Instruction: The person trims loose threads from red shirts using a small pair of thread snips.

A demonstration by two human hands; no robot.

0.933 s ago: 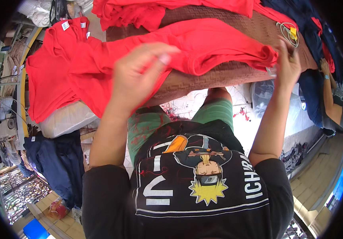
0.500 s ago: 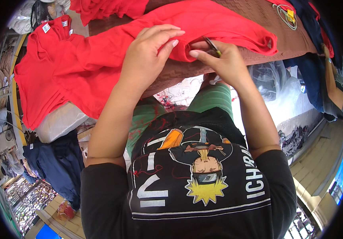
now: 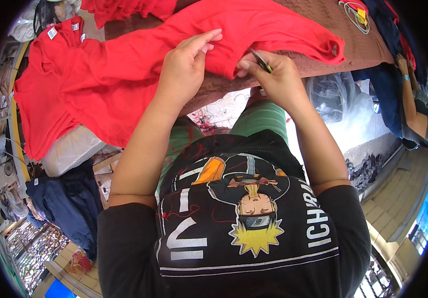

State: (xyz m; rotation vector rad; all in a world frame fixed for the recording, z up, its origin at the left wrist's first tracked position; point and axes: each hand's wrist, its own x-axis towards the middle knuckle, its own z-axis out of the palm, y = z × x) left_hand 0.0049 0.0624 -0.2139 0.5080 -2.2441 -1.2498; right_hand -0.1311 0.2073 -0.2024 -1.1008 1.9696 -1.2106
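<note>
A red garment [image 3: 119,64] lies stretched across a brown cloth-covered surface, a narrow sleeve-like part of it reaching right. My right hand [image 3: 276,74] is closed around small thread snips [image 3: 261,60] with dark blades and a yellowish handle. Its thumb and fingertips also pinch the hem of an opening in the red fabric. Just left of that opening, my left hand [image 3: 184,67] is over the garment with its fingers stretched out. The thumb is partly hidden behind them, and no object shows in this hand.
The brown cover [image 3: 313,25] ends close to my legs. A looped pale cord [image 3: 358,20] with a yellow piece lies at the far right. Dark blue clothing [image 3: 67,198] hangs at left. Clear plastic [image 3: 336,97] is on the right, near another person's arm [image 3: 410,99].
My left hand has straightened its fingers and eased slightly away from the opening. My right fingertips have closed onto the hem, with the snips still in hand.
</note>
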